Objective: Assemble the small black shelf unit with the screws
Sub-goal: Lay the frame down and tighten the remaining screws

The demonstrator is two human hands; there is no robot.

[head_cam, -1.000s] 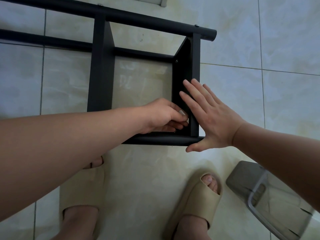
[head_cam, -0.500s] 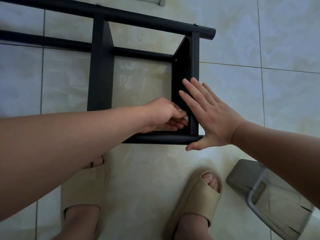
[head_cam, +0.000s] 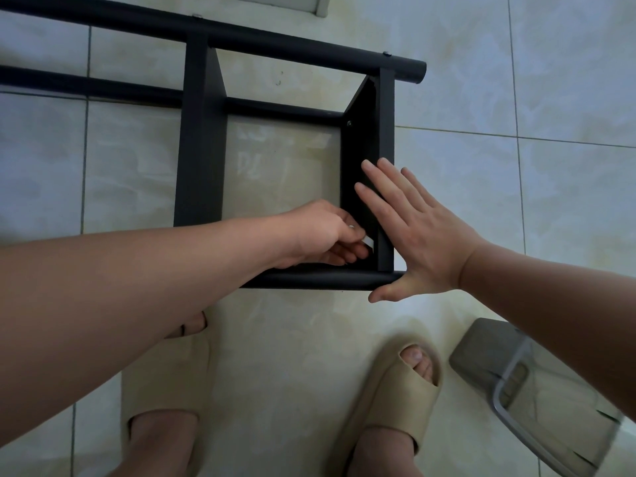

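Since the stiff shelf unit (head_cam: 203, 149) seems light, the right hand (head_cam: 423, 235) braces its end panel (head_cam: 358, 142) flat-fingered; the left hand (head_cam: 323, 235) pinches what seems a screw (head_cam: 351, 227).

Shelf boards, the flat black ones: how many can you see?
2. One flat black shelf board is left of the opening; the other is right of it, touched by the right hand. More may be hidden past the left edge.

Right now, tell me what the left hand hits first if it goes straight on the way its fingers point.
The left hand points right, at the inner face of the shelf's end panel, close ahead of its fingers. The right hand presses flat on that panel. Depth is unclear.
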